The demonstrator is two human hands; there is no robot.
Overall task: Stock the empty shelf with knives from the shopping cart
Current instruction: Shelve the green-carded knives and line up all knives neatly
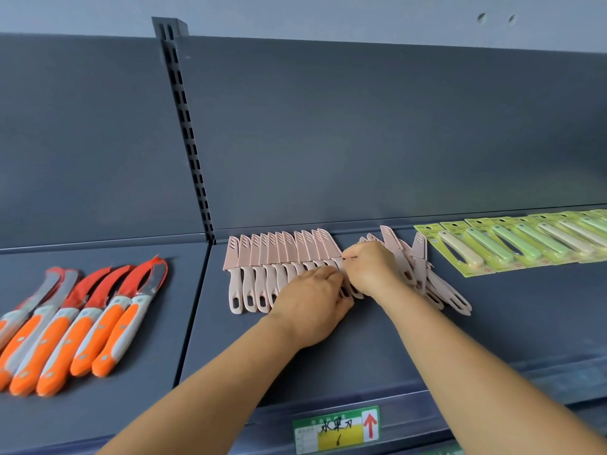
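On your left, the orange-handled curved knives [75, 326] lie fanned on the dark grey metal shelf [328, 349]. At centre, your left hand [312, 307] presses the pale pink sheathed fruit knives [279, 267] in their row, while your right hand [371, 267] pinches one at the row's end. Square each handle against its neighbour, then feed from the loose pink heap [423, 274]. The green carded knives [512, 241] sit beyond.

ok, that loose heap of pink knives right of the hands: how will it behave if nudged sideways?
The loose pink knives lie criss-crossed, so probably shift unevenly and tangle. They look like light plastic, sheathed, likely stiff. Flat on the shelf, they should slide, not roll.
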